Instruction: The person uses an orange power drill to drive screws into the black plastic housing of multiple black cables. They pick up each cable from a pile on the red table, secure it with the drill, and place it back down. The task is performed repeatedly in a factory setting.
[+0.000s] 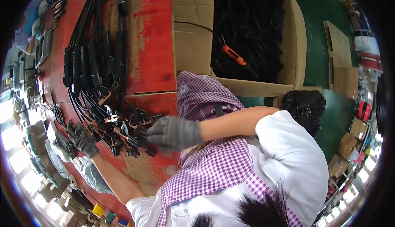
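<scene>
A bundle of black cables with long black boxy blocks (92, 64) lies along the red table (152, 62). At its near end is a tangle of black connectors with copper-coloured strips (119, 132). My left hand (83, 139), in a dark grey glove, rests at the tangle's left edge, its fingers stretched out and somewhat apart. From the right, my right hand (175, 133), also gloved in grey, reaches to the tangle's other side. Motion smears its fingers, and their tips merge with the dark connectors, so any grip there is hidden.
Right of the table stands an open cardboard box (301, 41) filled with black parts, an orange-handled tool (233, 55) on top. A black, shiny-wrapped item (303, 107) sits by my right elbow. Clear plastic bags (92, 173) lie along the table's left side.
</scene>
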A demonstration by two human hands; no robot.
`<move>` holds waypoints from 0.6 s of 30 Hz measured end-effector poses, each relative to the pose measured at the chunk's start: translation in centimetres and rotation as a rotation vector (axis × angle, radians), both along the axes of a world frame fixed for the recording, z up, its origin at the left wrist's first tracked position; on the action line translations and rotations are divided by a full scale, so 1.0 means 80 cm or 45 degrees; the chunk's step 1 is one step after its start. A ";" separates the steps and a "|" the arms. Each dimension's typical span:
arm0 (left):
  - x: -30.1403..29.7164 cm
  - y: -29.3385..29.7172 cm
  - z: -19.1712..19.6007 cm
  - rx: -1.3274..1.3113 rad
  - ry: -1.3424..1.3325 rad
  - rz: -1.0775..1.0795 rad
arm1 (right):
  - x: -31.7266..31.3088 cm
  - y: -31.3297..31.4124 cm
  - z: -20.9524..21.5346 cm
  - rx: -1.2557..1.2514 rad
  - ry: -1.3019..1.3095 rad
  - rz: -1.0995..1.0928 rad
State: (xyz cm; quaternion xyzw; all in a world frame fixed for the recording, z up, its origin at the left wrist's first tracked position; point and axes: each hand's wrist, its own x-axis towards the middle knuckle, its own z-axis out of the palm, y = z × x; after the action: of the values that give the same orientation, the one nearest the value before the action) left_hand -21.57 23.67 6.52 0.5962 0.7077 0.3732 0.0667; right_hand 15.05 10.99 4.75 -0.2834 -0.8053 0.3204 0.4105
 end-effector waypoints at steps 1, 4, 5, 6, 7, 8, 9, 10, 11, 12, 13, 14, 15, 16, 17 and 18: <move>0.038 -0.008 0.011 0.077 0.238 -0.107 | 0.032 -0.003 -0.010 -0.058 -0.016 0.019; 0.149 -0.042 0.050 0.201 0.744 -0.409 | 0.133 -0.019 -0.061 -0.006 -0.064 -0.298; 0.162 -0.059 0.056 0.155 0.768 -0.475 | 0.164 -0.019 -0.086 0.033 -0.260 -0.447; 0.179 -0.067 0.057 0.126 0.788 -0.577 | 0.194 -0.023 -0.133 -0.061 -0.680 -0.726; 0.192 -0.078 0.058 0.100 0.718 -0.603 | 0.226 -0.022 -0.176 -0.161 -1.099 -0.989; 0.202 -0.086 0.055 0.079 0.637 -0.629 | 0.269 -0.010 -0.195 -0.039 -1.091 -0.812; 0.210 -0.087 0.054 0.066 0.557 -0.663 | 0.303 -0.008 -0.240 -0.271 -1.039 -1.108; 0.210 -0.089 0.050 0.087 0.560 -0.720 | 0.330 0.010 -0.255 -0.499 -1.062 -1.153; 0.215 -0.092 0.055 0.064 0.630 -0.725 | 0.347 0.027 -0.264 -0.714 -1.084 -1.177; 0.224 -0.098 0.059 0.057 0.617 -0.761 | 0.353 0.038 -0.262 -0.671 -1.144 -1.183; 0.230 -0.101 0.067 0.064 0.625 -0.765 | 0.352 0.052 -0.257 -0.593 -1.180 -1.174; 0.225 -0.103 0.068 0.068 0.487 -0.818 | 0.352 0.062 -0.270 -0.565 -1.256 -1.166; 0.220 -0.109 0.072 -0.092 0.385 -0.846 | 0.347 0.074 -0.276 -0.512 -1.336 -1.052; 0.214 -0.115 0.071 -0.250 0.280 -0.852 | 0.342 0.087 -0.285 -0.782 -1.471 -0.934; 0.221 -0.122 0.081 0.037 0.613 -0.877 | 0.333 0.088 -0.297 -0.700 -1.564 -0.905; 0.215 -0.134 0.072 0.059 0.661 -0.855 | 0.343 0.098 -0.327 -0.960 -1.651 -0.741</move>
State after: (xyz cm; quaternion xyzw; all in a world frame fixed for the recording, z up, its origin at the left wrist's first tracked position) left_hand -4.36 12.97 12.30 0.8691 0.4590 0.1841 -0.0092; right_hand 42.47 18.82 -21.39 -0.7311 -0.6147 0.2226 -0.1953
